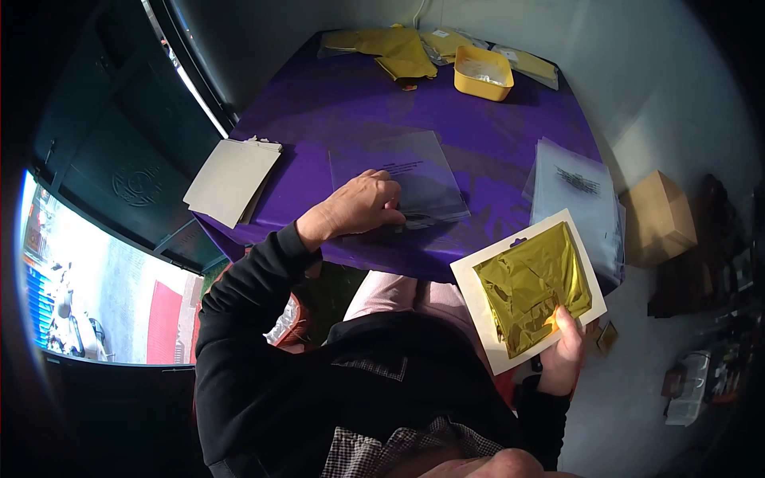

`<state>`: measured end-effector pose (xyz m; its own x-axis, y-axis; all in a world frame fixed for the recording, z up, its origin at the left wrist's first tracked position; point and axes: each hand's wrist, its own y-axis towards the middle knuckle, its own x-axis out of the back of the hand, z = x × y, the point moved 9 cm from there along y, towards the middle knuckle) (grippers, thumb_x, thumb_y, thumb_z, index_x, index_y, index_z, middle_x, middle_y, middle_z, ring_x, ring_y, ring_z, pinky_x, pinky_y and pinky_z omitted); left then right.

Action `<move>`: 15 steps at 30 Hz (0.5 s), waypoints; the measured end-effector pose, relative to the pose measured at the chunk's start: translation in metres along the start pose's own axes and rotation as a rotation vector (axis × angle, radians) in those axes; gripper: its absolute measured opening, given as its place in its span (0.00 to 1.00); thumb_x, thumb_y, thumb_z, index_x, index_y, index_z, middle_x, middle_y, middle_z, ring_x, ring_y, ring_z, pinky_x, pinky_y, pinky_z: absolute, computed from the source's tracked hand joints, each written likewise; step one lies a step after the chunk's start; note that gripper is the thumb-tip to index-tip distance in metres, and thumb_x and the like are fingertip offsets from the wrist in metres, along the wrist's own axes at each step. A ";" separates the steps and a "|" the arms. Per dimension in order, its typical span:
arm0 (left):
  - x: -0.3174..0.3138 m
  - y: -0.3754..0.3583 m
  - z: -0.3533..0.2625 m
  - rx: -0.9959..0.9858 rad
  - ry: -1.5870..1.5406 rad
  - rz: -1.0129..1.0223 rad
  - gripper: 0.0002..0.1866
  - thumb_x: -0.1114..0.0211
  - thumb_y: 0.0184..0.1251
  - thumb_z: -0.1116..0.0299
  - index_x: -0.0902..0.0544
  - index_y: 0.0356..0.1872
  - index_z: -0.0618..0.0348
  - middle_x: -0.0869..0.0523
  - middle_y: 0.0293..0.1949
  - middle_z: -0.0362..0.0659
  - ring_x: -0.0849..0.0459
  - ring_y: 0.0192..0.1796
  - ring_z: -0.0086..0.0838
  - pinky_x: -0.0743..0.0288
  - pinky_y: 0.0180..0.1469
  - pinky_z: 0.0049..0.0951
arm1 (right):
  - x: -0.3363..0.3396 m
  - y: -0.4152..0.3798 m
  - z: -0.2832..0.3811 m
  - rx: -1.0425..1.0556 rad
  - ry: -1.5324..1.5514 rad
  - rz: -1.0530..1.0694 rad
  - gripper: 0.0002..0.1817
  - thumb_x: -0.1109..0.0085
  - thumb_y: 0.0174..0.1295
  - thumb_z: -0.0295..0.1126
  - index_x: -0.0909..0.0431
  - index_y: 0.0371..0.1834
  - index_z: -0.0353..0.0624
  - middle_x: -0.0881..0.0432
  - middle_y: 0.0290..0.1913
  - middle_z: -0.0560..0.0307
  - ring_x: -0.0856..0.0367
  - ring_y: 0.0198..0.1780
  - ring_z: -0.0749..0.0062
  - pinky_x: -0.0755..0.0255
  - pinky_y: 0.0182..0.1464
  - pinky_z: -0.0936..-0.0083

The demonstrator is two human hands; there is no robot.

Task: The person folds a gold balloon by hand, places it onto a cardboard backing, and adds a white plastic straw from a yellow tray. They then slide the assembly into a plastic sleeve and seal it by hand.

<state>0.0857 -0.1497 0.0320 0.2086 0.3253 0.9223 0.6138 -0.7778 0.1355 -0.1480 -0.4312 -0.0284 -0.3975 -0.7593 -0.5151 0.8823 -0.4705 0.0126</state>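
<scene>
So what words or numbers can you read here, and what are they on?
None can be read for sure.
Clear plastic bag by the left hand: dark print, too small.
Stack of clear bags on the right: dark print, too blurred.
White label on a packet at the back: too small.
Round emblem on the dark door: no letters I can make out.

A black top (422,382), checked collar (353,456) and pink trousers (387,293) are worn.
</scene>
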 end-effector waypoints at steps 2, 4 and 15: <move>-0.001 0.003 0.003 0.022 -0.033 0.026 0.14 0.26 0.56 0.62 0.18 0.30 0.62 0.18 0.35 0.46 0.19 0.45 0.41 0.24 0.48 0.37 | 0.003 0.001 -0.002 -0.003 0.008 0.013 0.28 0.48 0.63 0.22 0.35 0.69 0.35 0.24 0.61 0.49 0.23 0.60 0.62 0.28 0.63 0.65; -0.001 0.006 0.006 0.045 -0.065 0.052 0.14 0.26 0.56 0.62 0.18 0.29 0.62 0.18 0.34 0.46 0.19 0.43 0.39 0.24 0.46 0.36 | 0.004 0.001 -0.003 -0.007 0.017 0.026 0.28 0.48 0.63 0.22 0.35 0.69 0.35 0.24 0.61 0.48 0.23 0.60 0.62 0.28 0.63 0.65; -0.002 0.007 -0.001 0.003 -0.023 0.157 0.15 0.25 0.53 0.62 0.19 0.28 0.62 0.17 0.33 0.47 0.17 0.38 0.39 0.23 0.42 0.34 | -0.004 -0.001 -0.006 -0.038 -0.004 0.064 0.30 0.48 0.63 0.25 0.38 0.71 0.35 0.27 0.66 0.46 0.27 0.66 0.58 0.32 0.67 0.61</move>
<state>0.0887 -0.1560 0.0311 0.3199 0.2120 0.9235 0.5742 -0.8186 -0.0110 -0.1460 -0.4254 -0.0315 -0.3412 -0.7892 -0.5106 0.9148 -0.4036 0.0126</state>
